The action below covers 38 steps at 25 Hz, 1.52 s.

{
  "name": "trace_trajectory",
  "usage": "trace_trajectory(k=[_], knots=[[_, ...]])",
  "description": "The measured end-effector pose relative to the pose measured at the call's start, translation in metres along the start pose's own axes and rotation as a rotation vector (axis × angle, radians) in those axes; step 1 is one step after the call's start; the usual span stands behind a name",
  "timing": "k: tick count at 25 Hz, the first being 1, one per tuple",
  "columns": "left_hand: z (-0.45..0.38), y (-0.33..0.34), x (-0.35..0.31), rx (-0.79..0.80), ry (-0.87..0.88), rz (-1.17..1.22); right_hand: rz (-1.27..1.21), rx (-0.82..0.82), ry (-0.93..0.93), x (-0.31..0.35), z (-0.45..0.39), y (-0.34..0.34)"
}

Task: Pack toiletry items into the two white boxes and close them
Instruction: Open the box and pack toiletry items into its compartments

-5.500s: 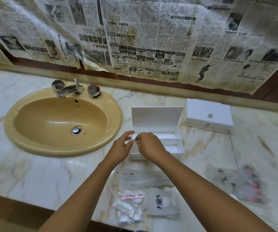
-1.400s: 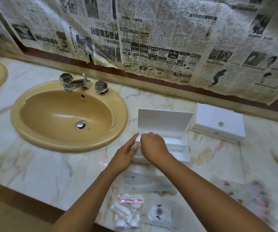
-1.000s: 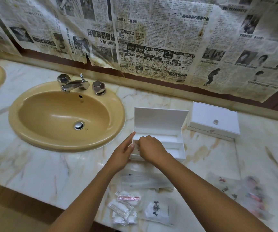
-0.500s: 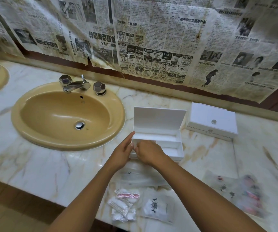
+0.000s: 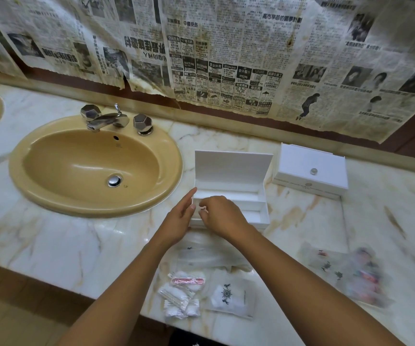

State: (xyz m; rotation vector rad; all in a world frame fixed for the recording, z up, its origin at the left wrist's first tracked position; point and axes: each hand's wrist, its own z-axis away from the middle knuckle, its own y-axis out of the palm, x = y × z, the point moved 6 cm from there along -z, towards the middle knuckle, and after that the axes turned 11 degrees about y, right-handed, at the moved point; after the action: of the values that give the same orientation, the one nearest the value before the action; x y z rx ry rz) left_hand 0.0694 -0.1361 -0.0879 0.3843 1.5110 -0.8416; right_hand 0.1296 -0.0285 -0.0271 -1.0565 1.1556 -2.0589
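The open box (image 5: 229, 193) sits on the marble counter (image 5: 51, 240) just to the right of the sink (image 5: 94, 166), with its lid standing up at the back. Both hands are at the left end of this box. The left hand (image 5: 179, 218) is flat with the fingers pressed together, resting against the box's left wall. The right hand (image 5: 220, 216) is curled over the front corner, and the fingertips pinch something small with a bit of pink on it. I cannot tell what it is.

I think the packing has only just begun. The parts of the open box I can see look bare and white. The second box (image 5: 310, 171) is to the right of the open one, further from the sink, and its lid is down. I cannot see inside it, so I cannot say if it is packed.

Lots of things are left to pack. In front of the open box lie clear packets (image 5: 209, 253), a pink-striped packet (image 5: 189, 280), a bag of cotton buds (image 5: 179, 299) and a white pouch with a ship's wheel on it (image 5: 229, 295). Further right of those is another pile of packets (image 5: 351, 273), but it is blurry and I cannot make out what is in it.

The right hand hides the front left corner of the open box
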Motion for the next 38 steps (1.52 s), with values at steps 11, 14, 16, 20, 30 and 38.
trace_trajectory(k=[11,14,16,20,30,38], knots=[[0.008,0.003,-0.02,-0.022,-0.047,0.009,0.284,0.448,-0.018,-0.034,0.085,0.045],[0.009,0.004,-0.022,-0.03,-0.053,0.005,0.31,0.402,-0.043,-0.035,0.084,0.051],[0.009,0.004,-0.022,-0.033,-0.053,0.005,0.28,0.359,-0.059,-0.034,0.083,0.05],[0.009,0.004,-0.02,-0.043,-0.063,0.03,0.201,0.324,-0.048,-0.034,0.08,0.038],[0.007,0.0,-0.017,-0.029,-0.048,0.049,0.164,0.084,-0.134,0.01,0.047,-0.042],[0.007,-0.001,-0.019,-0.035,-0.103,0.159,0.199,-0.093,-0.167,0.052,-0.003,-0.073]])
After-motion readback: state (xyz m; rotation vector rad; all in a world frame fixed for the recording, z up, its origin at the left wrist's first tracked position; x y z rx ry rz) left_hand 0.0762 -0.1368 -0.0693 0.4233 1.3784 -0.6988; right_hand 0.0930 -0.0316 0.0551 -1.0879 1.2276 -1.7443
